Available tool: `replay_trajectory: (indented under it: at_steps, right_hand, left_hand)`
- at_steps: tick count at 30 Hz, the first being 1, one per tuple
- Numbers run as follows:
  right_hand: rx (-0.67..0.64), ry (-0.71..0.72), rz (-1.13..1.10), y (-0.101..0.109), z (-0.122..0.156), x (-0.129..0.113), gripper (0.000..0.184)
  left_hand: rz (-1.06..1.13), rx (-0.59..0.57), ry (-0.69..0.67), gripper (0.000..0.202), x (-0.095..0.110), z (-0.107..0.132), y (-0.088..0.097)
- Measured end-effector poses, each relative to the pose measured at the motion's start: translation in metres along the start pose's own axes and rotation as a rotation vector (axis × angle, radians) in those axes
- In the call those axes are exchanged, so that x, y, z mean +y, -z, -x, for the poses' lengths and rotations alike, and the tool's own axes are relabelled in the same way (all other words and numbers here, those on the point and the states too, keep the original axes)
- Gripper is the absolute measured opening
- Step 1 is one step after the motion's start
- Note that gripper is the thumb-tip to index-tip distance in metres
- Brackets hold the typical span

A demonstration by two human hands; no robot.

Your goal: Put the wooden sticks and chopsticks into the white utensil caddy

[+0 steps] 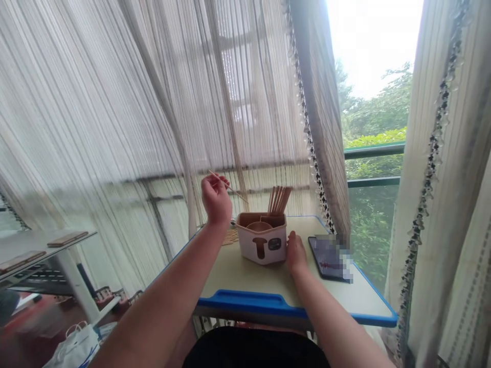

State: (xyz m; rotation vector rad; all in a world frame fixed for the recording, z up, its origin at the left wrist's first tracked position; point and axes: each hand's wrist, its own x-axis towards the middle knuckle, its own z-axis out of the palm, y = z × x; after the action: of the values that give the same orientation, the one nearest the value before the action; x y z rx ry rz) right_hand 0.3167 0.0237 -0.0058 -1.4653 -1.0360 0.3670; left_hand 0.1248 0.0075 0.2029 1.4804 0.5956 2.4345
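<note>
Sheer white striped curtains (126,102) hang behind the blue-edged cream desk (238,276). I hold a thin pale wooden stick (237,194) pinched in the raised left hand (217,198). Below-right of it stands a white, brown-lined box (245,249) with a mushroom-shaped cutout; the right hand (296,254) touches its side, but I cannot tell whether it grips. Right of that hand lies a dark rectangular phone (322,259).

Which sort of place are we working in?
Possibly a classroom or study area by a window: a school-style desk with blue edging, another table at left, and long curtains parted before a railing.
</note>
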Motion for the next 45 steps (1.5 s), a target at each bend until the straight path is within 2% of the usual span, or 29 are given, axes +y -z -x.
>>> replay_trajectory:
  at_steps: [3, 6, 12, 18, 21, 25, 28, 30, 32, 34, 36, 37, 40, 41, 42, 45]
  right_hand:
    - [-0.016, 0.003, 0.017, -0.001, -0.001, 0.002, 0.043]
    - [-0.01, 0.018, 0.043, -0.001, -0.002, 0.003, 0.042]
    - [-0.001, -0.02, 0.041, 0.0, -0.002, -0.002, 0.044]
    - [-0.003, -0.025, 0.056, 0.001, -0.002, -0.004, 0.045]
    - [-0.001, -0.022, 0.092, 0.001, -0.002, -0.004, 0.046]
    - [0.01, 0.005, 0.106, 0.001, -0.002, -0.005, 0.046]
    - [0.024, 0.013, 0.106, 0.001, -0.002, -0.005, 0.046]
    - [0.027, 0.011, 0.11, 0.002, -0.003, -0.005, 0.046]
    - [0.028, 0.011, 0.116, 0.002, -0.003, -0.005, 0.045]
    - [0.025, 0.018, 0.126, 0.003, -0.004, -0.005, 0.044]
    - [0.024, 0.022, 0.125, 0.003, -0.004, -0.004, 0.043]
    - [0.023, 0.021, 0.118, 0.004, -0.004, -0.004, 0.042]
    - [0.03, 0.022, 0.086, 0.005, -0.004, -0.001, 0.043]
    - [0.034, 0.024, 0.075, 0.005, -0.005, 0.0, 0.043]
    - [0.036, 0.027, 0.067, 0.005, -0.005, 0.002, 0.044]
    - [0.034, 0.025, 0.059, 0.006, -0.007, 0.005, 0.046]
  left_hand:
    - [0.057, -0.012, 0.078, 0.008, -0.004, 0.004, -0.012]
    - [0.068, -0.041, 0.146, 0.007, -0.017, 0.01, -0.021]
    - [-0.042, -0.17, 0.146, 0.008, -0.049, 0.019, -0.032]
    - [-0.195, -0.258, 0.126, 0.01, -0.07, 0.028, -0.037]
    - [-0.341, -0.367, 0.128, 0.01, -0.081, 0.04, -0.04]
    - [-0.529, -0.617, 0.195, 0.011, -0.093, 0.053, -0.04]
    - [-0.591, -0.733, 0.225, 0.02, -0.096, 0.056, -0.036]
    - [-0.565, -0.714, 0.193, 0.029, -0.092, 0.055, -0.029]
    - [-0.479, -0.646, 0.144, 0.03, -0.085, 0.055, -0.018]
    - [-0.368, -0.534, 0.124, 0.027, -0.078, 0.057, -0.004]
    - [-0.304, -0.349, 0.12, 0.024, -0.076, 0.06, 0.014]
    - [-0.299, -0.271, 0.103, 0.025, -0.079, 0.062, 0.025]
    - [-0.424, -0.175, 0.057, 0.025, -0.104, 0.064, 0.06]
    - [-0.528, -0.176, 0.067, 0.025, -0.116, 0.065, 0.073]
    - [-0.655, -0.231, 0.09, 0.024, -0.129, 0.065, 0.085]
    - [-0.996, -0.644, 0.14, 0.022, -0.161, 0.068, 0.118]
